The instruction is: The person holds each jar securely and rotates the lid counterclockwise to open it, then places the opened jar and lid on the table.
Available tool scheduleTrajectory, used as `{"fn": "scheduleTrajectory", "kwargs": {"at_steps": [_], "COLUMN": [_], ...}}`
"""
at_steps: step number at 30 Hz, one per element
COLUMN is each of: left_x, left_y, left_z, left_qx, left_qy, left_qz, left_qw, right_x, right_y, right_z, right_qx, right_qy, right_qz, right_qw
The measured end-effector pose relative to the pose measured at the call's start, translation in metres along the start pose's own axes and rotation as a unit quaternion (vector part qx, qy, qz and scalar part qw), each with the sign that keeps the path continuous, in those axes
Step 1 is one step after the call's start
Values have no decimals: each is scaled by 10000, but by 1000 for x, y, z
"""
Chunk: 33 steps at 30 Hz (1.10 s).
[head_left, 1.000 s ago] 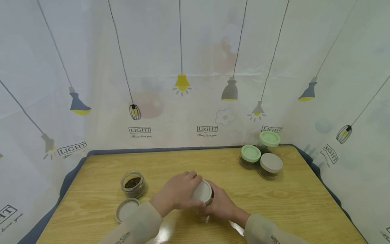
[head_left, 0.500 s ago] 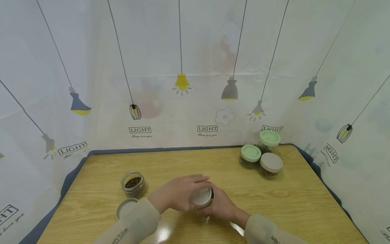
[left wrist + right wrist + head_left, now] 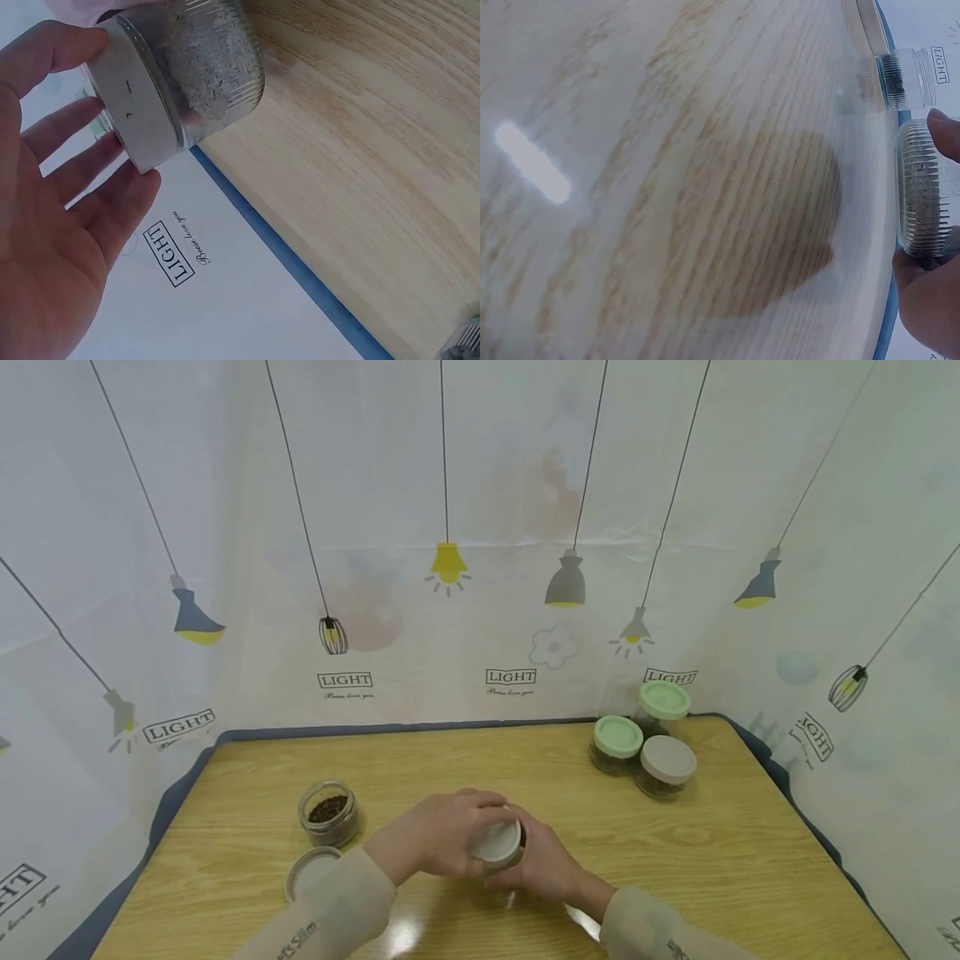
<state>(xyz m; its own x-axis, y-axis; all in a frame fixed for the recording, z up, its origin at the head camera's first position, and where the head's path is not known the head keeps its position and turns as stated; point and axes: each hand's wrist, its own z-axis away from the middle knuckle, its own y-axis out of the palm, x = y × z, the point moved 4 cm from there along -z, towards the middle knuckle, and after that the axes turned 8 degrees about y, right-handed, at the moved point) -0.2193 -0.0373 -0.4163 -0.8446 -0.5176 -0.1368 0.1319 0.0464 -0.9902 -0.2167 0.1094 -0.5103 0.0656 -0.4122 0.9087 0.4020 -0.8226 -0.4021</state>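
Over the near middle of the table, my right hand (image 3: pixel 546 863) grips a small glass jar (image 3: pixel 919 196) by its side. My left hand (image 3: pixel 442 837) holds the jar's white lid (image 3: pixel 498 842), which sits on the mouth. In the left wrist view, the thumb and fingertips curve round the rim of that lid (image 3: pixel 136 96), and pale grey flaky bits (image 3: pixel 214 64) show through the glass. Left of the hands stands an uncovered glass jar (image 3: pixel 327 814) with dark brown bits inside. A loose white lid (image 3: pixel 309 870) lies nearer me, partly behind my left sleeve.
At the back right, a group of closed jars stands together: two with green lids (image 3: pixel 617 737) and one with a beige lid (image 3: pixel 667 760). The wooden table (image 3: pixel 480 760) meets a printed white curtain (image 3: pixel 405 610) along its back and sides.
My left hand has turned on the lid, its fingers swinging further over toward the right hand. Its wrist has shifted slightly left. The right hand and the standing jars stay in place.
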Motion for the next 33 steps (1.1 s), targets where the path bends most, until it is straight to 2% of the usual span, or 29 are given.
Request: {"fn": "scheduleTrajectory", "kwargs": {"at_steps": [9, 18, 21, 24, 28, 33], "left_x": [0, 0, 0, -2, -4, -3], "left_y": [3, 5, 5, 4, 2, 3], "left_z": [-2, -1, 0, 0, 1, 2], "left_qx": [-207, -374, -405, -356, -244, -54], "left_qy": [-637, -818, -648, -116, 544, 568], "left_qz": [-346, -636, -550, -377, -250, -128], "left_qw": [9972, 9939, 9956, 9986, 9979, 9983], "right_x": [1, 5, 4, 3, 1, 1], "right_y": [1, 1, 1, 1, 1, 2], "right_z": [-1, 1, 1, 1, 0, 0], "right_qx": [-4, -98, -83, 18, 103, 45], "right_qy": [-7, -201, -143, -13, 31, -17], "right_qz": [-86, -6, 63, 56, -28, 29], "right_qw": [10000, 9998, 9998, 10000, 9999, 10000]}}
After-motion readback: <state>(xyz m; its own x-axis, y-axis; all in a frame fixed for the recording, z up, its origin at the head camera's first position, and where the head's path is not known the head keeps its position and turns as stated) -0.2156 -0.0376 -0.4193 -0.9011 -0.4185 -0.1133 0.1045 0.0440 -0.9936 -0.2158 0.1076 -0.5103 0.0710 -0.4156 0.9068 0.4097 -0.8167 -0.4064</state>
